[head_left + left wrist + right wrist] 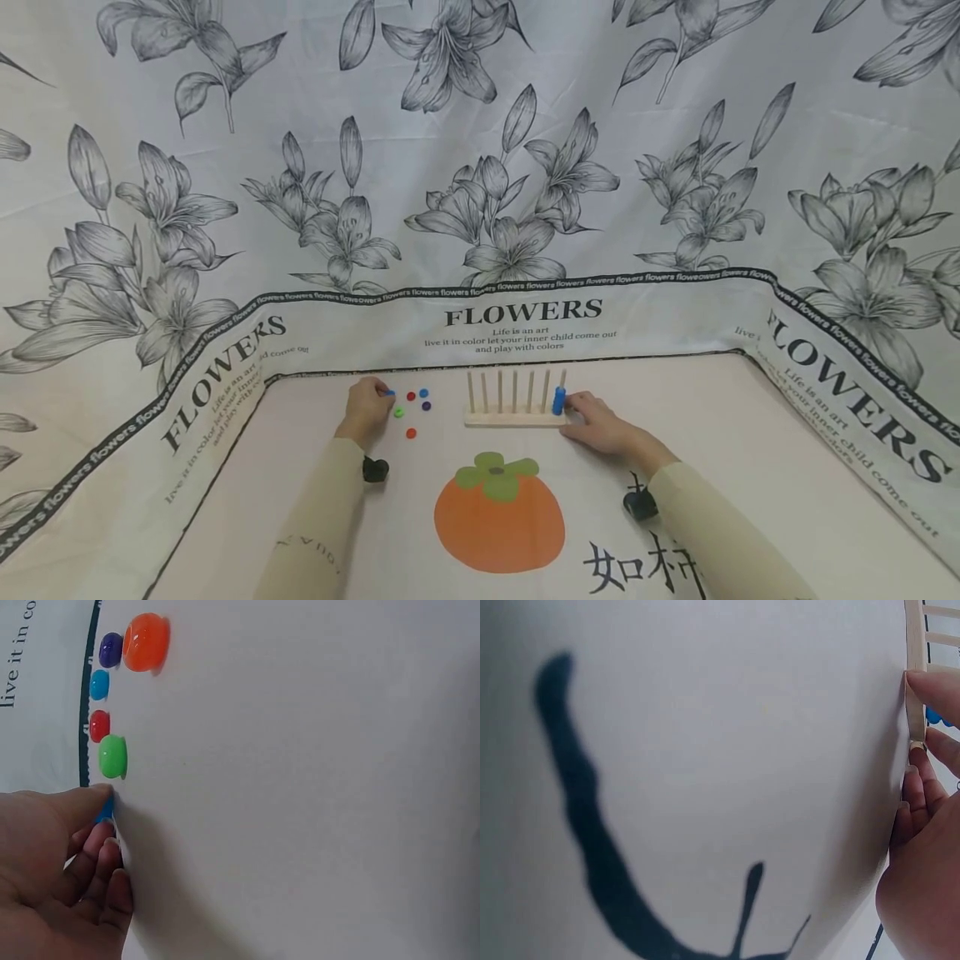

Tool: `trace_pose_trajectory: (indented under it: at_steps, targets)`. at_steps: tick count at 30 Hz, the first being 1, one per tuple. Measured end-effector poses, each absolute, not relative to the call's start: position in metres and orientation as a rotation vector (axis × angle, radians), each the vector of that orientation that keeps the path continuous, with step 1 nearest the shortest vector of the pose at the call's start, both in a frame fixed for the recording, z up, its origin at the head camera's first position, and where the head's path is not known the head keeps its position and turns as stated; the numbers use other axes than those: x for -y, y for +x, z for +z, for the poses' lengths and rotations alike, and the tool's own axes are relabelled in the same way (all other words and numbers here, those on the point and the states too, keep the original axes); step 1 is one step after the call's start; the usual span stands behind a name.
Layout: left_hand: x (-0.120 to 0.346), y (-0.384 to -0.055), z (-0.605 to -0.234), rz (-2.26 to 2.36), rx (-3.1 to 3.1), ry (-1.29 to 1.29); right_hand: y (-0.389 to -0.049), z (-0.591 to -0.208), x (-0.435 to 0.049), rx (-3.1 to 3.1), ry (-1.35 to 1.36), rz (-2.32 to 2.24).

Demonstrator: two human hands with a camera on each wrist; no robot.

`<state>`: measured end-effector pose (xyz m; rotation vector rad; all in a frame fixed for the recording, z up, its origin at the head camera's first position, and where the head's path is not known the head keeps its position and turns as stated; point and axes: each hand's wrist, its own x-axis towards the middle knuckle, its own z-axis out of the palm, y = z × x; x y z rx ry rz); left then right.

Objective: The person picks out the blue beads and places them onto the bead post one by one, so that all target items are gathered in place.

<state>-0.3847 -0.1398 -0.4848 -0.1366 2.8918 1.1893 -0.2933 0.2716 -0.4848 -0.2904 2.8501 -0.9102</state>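
Observation:
At the left of the table, my left hand pinches a blue bead between thumb and fingers, low over the tabletop. Loose beads lie just right of it: a green bead, a red bead, a light blue bead, a dark blue bead and an orange bead. A wooden peg rack with several upright pegs stands near the back. Blue beads are stacked on its rightmost peg. My right hand grips the right end of the rack's base.
The white cloth under everything bears a printed persimmon and black characters. A flower-patterned curtain rises along the back and both sides, close behind the rack and beads.

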Motion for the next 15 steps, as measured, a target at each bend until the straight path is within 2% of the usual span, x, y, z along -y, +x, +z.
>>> trace_pose_trajectory:
  at_steps: [9,15]
  targets:
    - [0.145,-0.384,-0.481,1.056,-2.905,-0.095,-0.295,-0.489,-0.273,-2.847,-0.327,-0.923]
    - [0.147,-0.384,-0.471,1.096,-2.953,0.036,-0.295,-0.492,-0.275,-2.858,-0.307,-0.938]
